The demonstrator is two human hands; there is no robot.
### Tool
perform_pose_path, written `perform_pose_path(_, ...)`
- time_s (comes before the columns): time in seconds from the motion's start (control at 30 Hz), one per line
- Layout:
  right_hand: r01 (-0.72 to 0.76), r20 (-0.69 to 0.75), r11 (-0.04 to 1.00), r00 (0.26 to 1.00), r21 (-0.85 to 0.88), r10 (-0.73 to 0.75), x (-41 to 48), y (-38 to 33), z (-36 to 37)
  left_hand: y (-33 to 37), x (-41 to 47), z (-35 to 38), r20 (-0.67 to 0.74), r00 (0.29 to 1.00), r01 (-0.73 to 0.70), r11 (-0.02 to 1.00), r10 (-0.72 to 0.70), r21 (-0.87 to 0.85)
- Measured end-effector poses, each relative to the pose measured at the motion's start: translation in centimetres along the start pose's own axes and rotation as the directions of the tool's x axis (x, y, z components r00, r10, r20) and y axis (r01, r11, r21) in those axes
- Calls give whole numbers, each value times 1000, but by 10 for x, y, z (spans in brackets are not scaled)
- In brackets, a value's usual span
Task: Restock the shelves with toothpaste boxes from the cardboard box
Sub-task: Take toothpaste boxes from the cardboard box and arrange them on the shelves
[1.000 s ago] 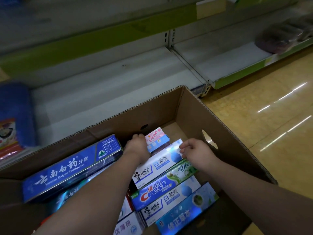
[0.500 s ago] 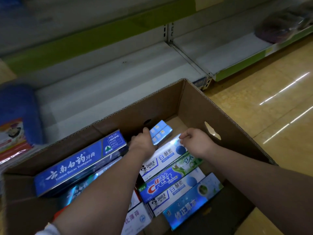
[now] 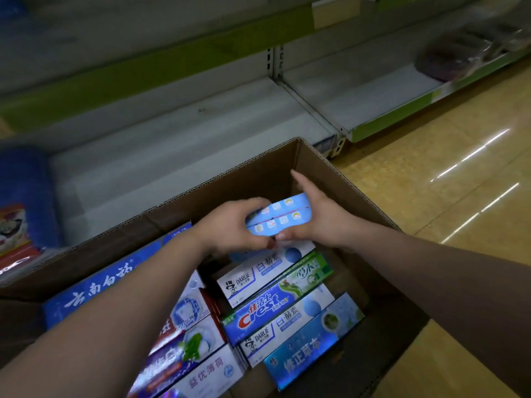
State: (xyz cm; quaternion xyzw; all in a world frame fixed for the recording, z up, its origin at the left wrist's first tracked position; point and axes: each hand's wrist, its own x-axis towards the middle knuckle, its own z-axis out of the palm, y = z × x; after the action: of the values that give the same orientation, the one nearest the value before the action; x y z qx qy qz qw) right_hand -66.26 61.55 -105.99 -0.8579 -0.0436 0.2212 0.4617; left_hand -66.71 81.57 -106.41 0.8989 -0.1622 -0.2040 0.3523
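Just above the middle of the frame, the light-blue toothpaste box (image 3: pixel 280 216) was held over the open cardboard box (image 3: pixel 230 183), its long axis slanting from lower left up to upper right. The left hand (image 3: pixel 227 226) gripped its lower-left end with fingers curled over the top. The right hand (image 3: pixel 320 218) held the upper-right end, thumb tucked beneath and fingers stretched nearly straight along the far side. Below them, more toothpaste boxes (image 3: pixel 258 311) lay flat in rows, most slanting the same way. The pale shelf (image 3: pixel 172 145) ran across the upper frame.
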Motion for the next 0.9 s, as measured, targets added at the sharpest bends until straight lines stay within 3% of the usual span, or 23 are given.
perform_pose_path(0.07,19,82,993,996,115,-29,-4,-8,-7,6,-3,-12,46,999,-3,999,5,-48)
perform_pose_path(0.17,69,-2,993,998,99,-69,-6,-21,-18,15,-7,-22,21,1000,6,986,-3,-168)
perform_pose_path(0.27,43,-60,984,998,173,-33,-7,-32,-35,22,-12,-31,-83,994,31,910,-71,-414)
perform_pose_path(0.4,27,-143,945,990,327,21,-10,-44,-56,46,-4,-39,-272,928,-21,694,-254,-719)
perform_pose_path(0.53,57,-222,836,972,545,79,-20,-66,-70,92,12,-34,-255,820,-69,353,-512,-933)
perform_pose_path(0.6,47,-261,805,955,591,137,-24,-74,-79,111,14,-36,-255,783,-128,254,-568,-959)
perform_pose_path(0.7,91,-355,756,915,649,194,-31,-73,-95,131,13,-39,-259,805,-169,213,-533,-962)
perform_pose_path(0.8,87,-412,742,872,664,266,-36,-71,-103,143,13,-35,-292,822,-161,294,-488,-942)
perform_pose_path(0.9,60,-457,771,833,635,312,-37,-78,-105,155,12,-34,-356,776,-162,381,-521,-910)
